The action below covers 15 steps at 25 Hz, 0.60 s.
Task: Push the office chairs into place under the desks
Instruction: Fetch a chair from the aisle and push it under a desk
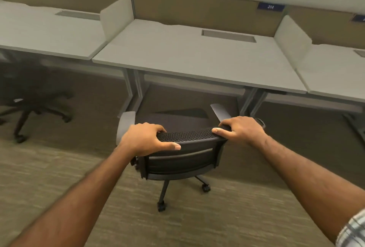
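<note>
Bare forearms (79, 197) reach in from below. The left hand (146, 140) and right hand (241, 130) each grip the backrest's top rim on the office chair (181, 160), fingers curled over it. Its seat faces the middle desk (197, 59), with the armrests near the desk's front edge.
</note>
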Available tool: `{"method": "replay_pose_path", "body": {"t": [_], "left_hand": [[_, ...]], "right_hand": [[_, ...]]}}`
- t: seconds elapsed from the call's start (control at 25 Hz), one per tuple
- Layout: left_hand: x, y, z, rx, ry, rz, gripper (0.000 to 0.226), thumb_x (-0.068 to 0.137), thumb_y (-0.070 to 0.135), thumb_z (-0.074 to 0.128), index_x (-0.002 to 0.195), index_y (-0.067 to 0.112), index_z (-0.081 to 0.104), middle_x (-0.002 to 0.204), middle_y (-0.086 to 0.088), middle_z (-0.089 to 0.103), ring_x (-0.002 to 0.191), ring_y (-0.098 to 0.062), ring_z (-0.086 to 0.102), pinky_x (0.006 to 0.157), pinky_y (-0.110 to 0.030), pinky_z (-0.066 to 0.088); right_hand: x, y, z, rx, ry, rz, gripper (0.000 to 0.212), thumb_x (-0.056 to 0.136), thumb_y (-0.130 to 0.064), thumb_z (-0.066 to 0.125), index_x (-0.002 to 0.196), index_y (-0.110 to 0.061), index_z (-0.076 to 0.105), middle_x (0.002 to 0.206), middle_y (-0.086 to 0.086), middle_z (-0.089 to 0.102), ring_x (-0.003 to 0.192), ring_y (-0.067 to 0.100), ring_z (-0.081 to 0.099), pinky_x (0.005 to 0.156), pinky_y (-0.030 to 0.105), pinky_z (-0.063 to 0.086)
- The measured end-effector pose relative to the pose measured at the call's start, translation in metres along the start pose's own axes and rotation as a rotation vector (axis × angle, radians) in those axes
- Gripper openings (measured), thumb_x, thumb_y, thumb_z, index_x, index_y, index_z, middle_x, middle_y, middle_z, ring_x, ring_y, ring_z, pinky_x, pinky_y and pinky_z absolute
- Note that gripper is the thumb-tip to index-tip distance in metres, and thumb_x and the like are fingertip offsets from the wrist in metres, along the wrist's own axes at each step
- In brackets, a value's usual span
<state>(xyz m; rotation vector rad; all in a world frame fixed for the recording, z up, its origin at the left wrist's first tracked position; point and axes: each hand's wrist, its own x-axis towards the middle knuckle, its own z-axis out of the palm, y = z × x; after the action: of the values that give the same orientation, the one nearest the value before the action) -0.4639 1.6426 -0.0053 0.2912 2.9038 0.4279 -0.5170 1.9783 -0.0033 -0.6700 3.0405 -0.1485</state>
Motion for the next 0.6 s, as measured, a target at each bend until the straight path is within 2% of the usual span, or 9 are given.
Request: {"method": "replay_pose_path", "body": {"t": [0.16,0.28,0.52,0.6], "left_hand": [[0.06,-0.053,-0.031,-0.029,-0.019,0.003,0.108,0.053,0.112,0.023,0.118,0.038,0.068,0.096,0.015,0.069,0.086,-0.007,0.063,0.069,-0.03,0.051],[0.103,-0.094,-0.051,-0.035,-0.011,-0.019,0.104,0.055,0.111,0.019,0.113,0.04,0.07,0.095,0.016,0.069,0.084,-0.005,0.063,0.067,-0.031,0.049],[0.175,-0.157,-0.088,0.003,0.064,-0.077,0.097,0.059,0.108,0.02,0.105,0.041,0.073,0.094,0.015,0.071,0.086,-0.01,0.065,0.08,-0.038,0.055],[0.193,-0.173,-0.097,0.085,0.14,-0.119,0.091,0.065,0.103,0.018,0.1,0.04,0.074,0.086,0.014,0.069,0.084,-0.014,0.064,0.076,-0.038,0.053]], "right_hand": [[0.077,-0.013,0.002,-0.014,0.032,0.004,0.098,0.069,-0.104,0.005,0.099,-0.039,0.072,0.083,-0.012,0.071,0.076,0.012,0.062,0.063,0.032,0.045],[0.133,-0.02,0.006,0.031,0.049,0.015,0.098,0.07,-0.104,0.005,0.095,-0.037,0.073,0.076,-0.016,0.068,0.07,0.006,0.061,0.062,0.031,0.052],[0.234,-0.035,0.009,0.056,0.091,0.023,0.104,0.063,-0.106,0.001,0.09,-0.035,0.072,0.071,-0.016,0.065,0.067,0.003,0.058,0.056,0.026,0.042],[0.261,-0.042,0.01,0.056,0.105,0.029,0.108,0.06,-0.106,-0.003,0.088,-0.033,0.072,0.071,-0.014,0.065,0.068,0.006,0.059,0.059,0.028,0.046]]}}
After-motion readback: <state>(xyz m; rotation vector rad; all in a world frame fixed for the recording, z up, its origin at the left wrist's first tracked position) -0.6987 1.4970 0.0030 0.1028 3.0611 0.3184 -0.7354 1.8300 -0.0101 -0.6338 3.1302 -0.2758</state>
